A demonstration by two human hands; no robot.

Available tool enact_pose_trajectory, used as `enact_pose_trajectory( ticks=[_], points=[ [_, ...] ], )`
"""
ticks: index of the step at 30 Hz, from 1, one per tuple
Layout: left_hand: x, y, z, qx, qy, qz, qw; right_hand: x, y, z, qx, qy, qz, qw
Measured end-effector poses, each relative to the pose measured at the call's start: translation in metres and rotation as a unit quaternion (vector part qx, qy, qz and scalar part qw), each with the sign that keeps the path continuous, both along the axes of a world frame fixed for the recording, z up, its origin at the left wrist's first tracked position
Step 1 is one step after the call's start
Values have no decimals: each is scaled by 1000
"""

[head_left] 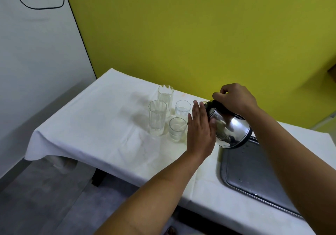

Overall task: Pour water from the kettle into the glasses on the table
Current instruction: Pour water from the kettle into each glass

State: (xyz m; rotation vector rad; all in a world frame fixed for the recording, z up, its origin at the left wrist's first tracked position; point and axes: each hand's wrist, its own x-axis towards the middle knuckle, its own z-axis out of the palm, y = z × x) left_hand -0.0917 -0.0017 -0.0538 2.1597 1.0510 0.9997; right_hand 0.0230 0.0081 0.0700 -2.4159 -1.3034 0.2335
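A shiny steel kettle (231, 127) is tilted to the left, its spout toward the glasses. My right hand (234, 98) grips its black handle from above. My left hand (200, 127) lies flat, fingers together, against the kettle's left side. Several clear glasses stand on the white tablecloth (101, 118): a tall one at the back (165, 98), a tall one in front of it (157, 118), a short one (182, 108) by the spout and a short one (177, 129) nearest me. Each holds some water. No stream of water is visible.
A wet metal tray (254, 173) lies on the table under and right of the kettle. The yellow wall runs right behind the table. The table's left edge drops to a grey floor (45, 198). A black cable hangs on the white wall at the upper left.
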Motion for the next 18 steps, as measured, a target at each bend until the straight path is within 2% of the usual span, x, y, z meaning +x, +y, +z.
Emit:
enact_pose_trajectory(
  ticks=[18],
  points=[
    [-5, 1, -2, 2, 1, 1, 1000, -4, 3, -1, 0, -20, 8, 1000]
  ],
)
